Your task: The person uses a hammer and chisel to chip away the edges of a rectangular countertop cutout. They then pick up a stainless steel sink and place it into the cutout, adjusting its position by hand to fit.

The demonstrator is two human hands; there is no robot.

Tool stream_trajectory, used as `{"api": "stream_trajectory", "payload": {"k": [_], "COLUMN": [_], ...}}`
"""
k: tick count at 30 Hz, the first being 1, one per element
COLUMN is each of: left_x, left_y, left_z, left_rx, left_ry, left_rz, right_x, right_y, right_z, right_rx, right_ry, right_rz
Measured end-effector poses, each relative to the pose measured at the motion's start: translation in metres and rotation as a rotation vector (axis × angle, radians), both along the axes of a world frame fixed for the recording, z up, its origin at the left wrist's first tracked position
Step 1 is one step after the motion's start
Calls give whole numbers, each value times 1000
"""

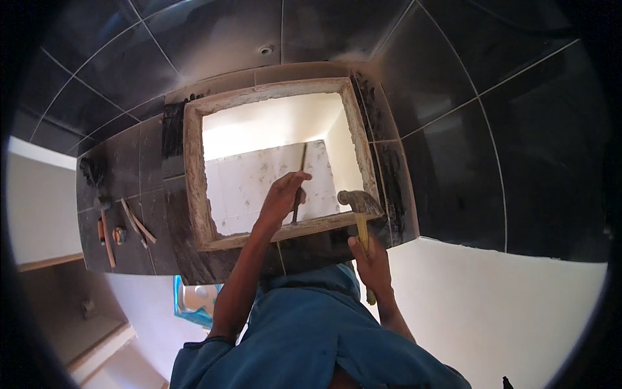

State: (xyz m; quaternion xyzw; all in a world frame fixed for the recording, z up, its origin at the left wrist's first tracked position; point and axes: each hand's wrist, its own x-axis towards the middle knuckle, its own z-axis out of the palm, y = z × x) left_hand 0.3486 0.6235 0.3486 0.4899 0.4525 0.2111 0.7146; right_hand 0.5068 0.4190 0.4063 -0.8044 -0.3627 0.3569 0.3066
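My left hand (286,196) is closed around a long thin metal chisel (304,157), held upright with a slight tilt. Its lower end meets the near rim of a rough-edged rectangular opening (259,242) in the dark tiled counter. To the right, my right hand (374,264) grips a claw hammer (361,220) by its yellow handle. The hammer's metal head is up, over the near right corner of the opening, apart from the chisel. Through the opening, a pale speckled surface shows below.
On the counter's left part lie a hammer-like tool (104,223), a small round item (119,235) and a pair of long-handled pincers (137,222). Dark tiled walls (447,155) rise behind and to the right. A blue-edged packet (194,301) shows below the counter.
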Motion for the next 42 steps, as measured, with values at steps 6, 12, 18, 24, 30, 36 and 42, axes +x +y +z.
{"api": "stream_trajectory", "payload": {"k": [6,12,18,24,30,36,42], "left_x": [47,92,111,110,112,115,114], "left_y": [84,151,175,198,220,228,214], "left_z": [-37,-78,-93,-116,-115,-111,-110], "left_rx": [161,71,-44,-77,-261,-249,-283], "left_ry": [-47,-144,-250,-328,-454,-422,-471], "left_rz": [-329,-469,-473,-548,-689,-714,-672], "right_x": [-67,-104,-133,-137,-113,-99,-102], "right_y": [5,6,49,86,115,154,160], "right_z": [24,16,26,28,25,34,47], "right_rx": [-64,-100,-173,-243,-219,-148,-331], "right_ry": [-88,-276,-274,-340,-771,-970,-771], "right_rz": [-106,-52,-111,56,503,833,688]}}
